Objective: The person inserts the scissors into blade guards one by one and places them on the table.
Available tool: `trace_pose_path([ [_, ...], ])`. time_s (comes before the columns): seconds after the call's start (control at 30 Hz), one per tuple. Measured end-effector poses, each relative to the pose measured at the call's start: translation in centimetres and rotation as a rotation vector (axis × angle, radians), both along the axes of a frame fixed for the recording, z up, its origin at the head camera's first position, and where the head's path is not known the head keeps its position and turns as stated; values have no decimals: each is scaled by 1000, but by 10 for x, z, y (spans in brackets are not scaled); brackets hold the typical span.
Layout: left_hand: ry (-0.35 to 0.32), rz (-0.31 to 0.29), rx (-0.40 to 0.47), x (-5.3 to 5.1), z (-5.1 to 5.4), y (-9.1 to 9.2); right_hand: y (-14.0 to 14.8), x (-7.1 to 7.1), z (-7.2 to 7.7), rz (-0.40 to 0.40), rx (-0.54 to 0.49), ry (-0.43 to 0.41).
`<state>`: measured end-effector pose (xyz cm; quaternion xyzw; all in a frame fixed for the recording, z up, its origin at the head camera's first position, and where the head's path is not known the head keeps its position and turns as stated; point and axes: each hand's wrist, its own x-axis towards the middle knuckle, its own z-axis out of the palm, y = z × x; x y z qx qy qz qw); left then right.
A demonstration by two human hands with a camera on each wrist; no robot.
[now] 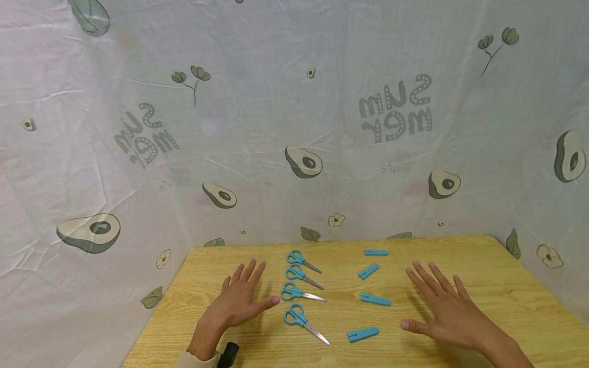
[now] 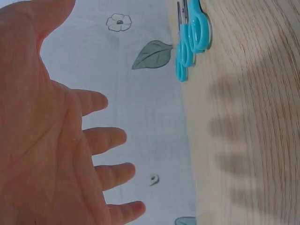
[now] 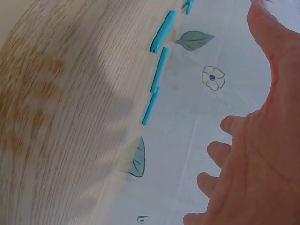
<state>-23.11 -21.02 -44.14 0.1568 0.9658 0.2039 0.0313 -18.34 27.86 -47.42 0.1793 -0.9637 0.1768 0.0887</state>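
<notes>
Several blue-handled scissors (image 1: 296,315) lie in a column on the wooden table, blades pointing right. To their right is a column of several blue caps (image 1: 375,299), set at differing angles. My left hand (image 1: 236,301) is spread beside the scissors on their left, holding nothing. My right hand (image 1: 448,317), fingers spread and holding nothing, is to the right of the caps. The left wrist view shows my left palm (image 2: 51,140) and scissor handles (image 2: 199,30); the right wrist view shows my right palm (image 3: 262,164) and caps (image 3: 163,32).
The wooden table (image 1: 483,271) has its far edge against a pale curtain (image 1: 257,128) printed with avocados, leaves and flowers. The curtain also runs along the left and right sides. A black band (image 1: 227,354) is at my left wrist by the light sleeve (image 1: 197,360).
</notes>
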Motion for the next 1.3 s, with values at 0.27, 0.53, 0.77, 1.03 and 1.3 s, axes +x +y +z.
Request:
trace_pose_path([
  [0.27,-7,-9,29,-1,0,5,-6,-3,4,9,-8,4],
  [0.53,-30,-13,22,1,-1,10,-15,-3,6,25,-48,-19],
  [0.77,-45,-48,39,1,-1,17,-22,-3,2,56,-61,-11],
  [1.03,-54,-88,63,-3,-7,21,-28,-3,1,85,-14,11],
  [1.3,-86,-112,75,-4,-13,26,-35,-2,5,95,-6,-4],
])
